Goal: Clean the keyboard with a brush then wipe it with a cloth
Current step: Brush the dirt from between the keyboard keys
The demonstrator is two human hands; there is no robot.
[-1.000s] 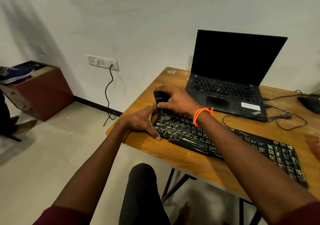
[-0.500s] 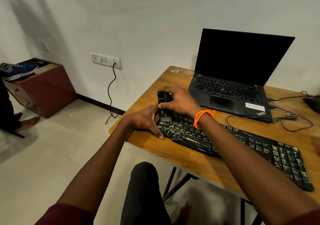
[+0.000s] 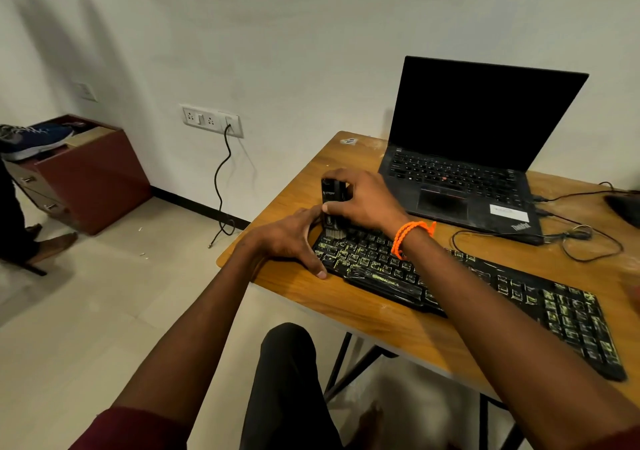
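Observation:
A black keyboard (image 3: 485,286) with worn yellow-green key markings lies slanted across the wooden table (image 3: 374,314). My right hand (image 3: 363,200), with an orange band on its wrist, grips a black brush (image 3: 331,203) held upright, its pale bristles down on the keys at the keyboard's far left corner. My left hand (image 3: 287,238) holds the keyboard's left end, thumb at the back edge beside the brush and a finger pressed against the near left corner. No cloth is in view.
An open black laptop (image 3: 460,172) stands behind the keyboard, with cables (image 3: 575,238) trailing right of it and a dark object (image 3: 623,207) at the right edge. A red-brown drawer cabinet (image 3: 86,175) with a shoe on top stands left; another person's foot (image 3: 52,245) is near it.
My view has shifted slightly. The brush stays at the keyboard's far left corner in my right hand, tilted a little more upright; my left hand keeps its hold on the left end.

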